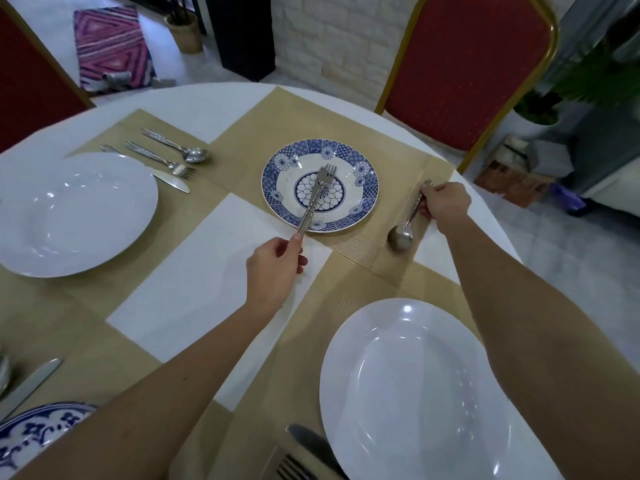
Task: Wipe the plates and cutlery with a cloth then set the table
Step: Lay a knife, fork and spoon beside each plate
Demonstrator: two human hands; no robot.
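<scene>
1. Round table (214, 105), white top, laid with tan placemats (311, 116); clock positions are read from the table's centre, with the person at 6 o'clock.
2. Blue-patterned plate (363, 199), at 12 o'clock, flat on a placemat.
3. Left hand (273, 263), just short of the patterned plate's 7 o'clock rim, fingers and thumb pinched round the end of a fork's handle.
4. Fork (315, 199), raised at a slant across the patterned plate, tines over the plate's centre and pointing to 12 o'clock.
5. Right hand (445, 202), at 2 o'clock, well apart from the left hand, fist curled round a spoon's handle.
6. Spoon (403, 230), bowl towards 6 o'clock and down at the placemat, just beside the patterned plate's 4 o'clock side; whether the bowl touches the mat cannot be told.
7. White plate (69, 216), at 9 o'clock, on its own placemat.
8. Laid cutlery set at 10 o'clock, just beyond that plate: second spoon (180, 147), second fork (162, 161), knife (169, 181), lying side by side.
9. Second white plate (415, 393), at 5 o'clock, under the right forearm.
10. Dark knife (311, 445) and third fork (294, 469), at 6 o'clock, touching the second white plate's left rim, partly cut off.
11. Second patterned plate (31, 434), at 7 o'clock, partly cut off, with another knife (27, 386) just beyond it.
12. Red chair (464, 74), gold frame, at 1 o'clock; second red chair (27, 81) at 10 o'clock.
</scene>
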